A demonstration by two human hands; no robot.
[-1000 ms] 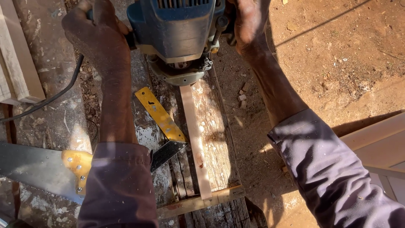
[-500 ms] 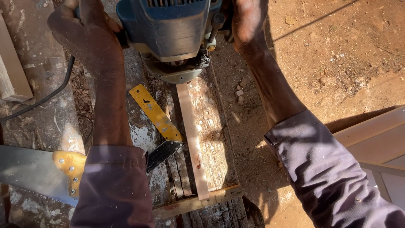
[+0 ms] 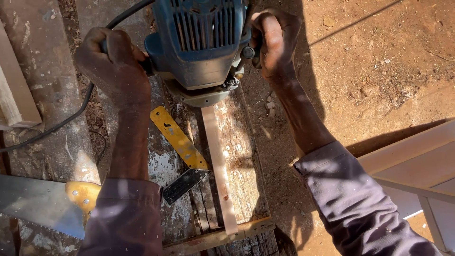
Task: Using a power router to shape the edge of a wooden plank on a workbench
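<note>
Head view, looking down. I see the left hand [image 3: 111, 64] and the right hand [image 3: 275, 40] each wrapped tightly around a side handle of a blue electric router [image 3: 199, 45], whose base sits on the far end of a pale wooden strip [image 3: 219, 166] lying lengthwise on a weathered plank [image 3: 241, 156]. Progress, as I judge it: the strip shows a clean, lighter face from the router base down to its near end at a cross batten [image 3: 222, 236], so most of its visible length looks worked (though I cannot confirm a cut profile from this angle); what lies under and beyond the machine remains to be judged. Hidden: the cutter, the strip's far end, and both handles beneath the fingers. A yellow-bladed try square [image 3: 180, 149] lies just left of the strip; a handsaw [image 3: 42, 204] is cut off at the left edge, and the power cord [image 3: 61, 123] runs out of frame.
</note>
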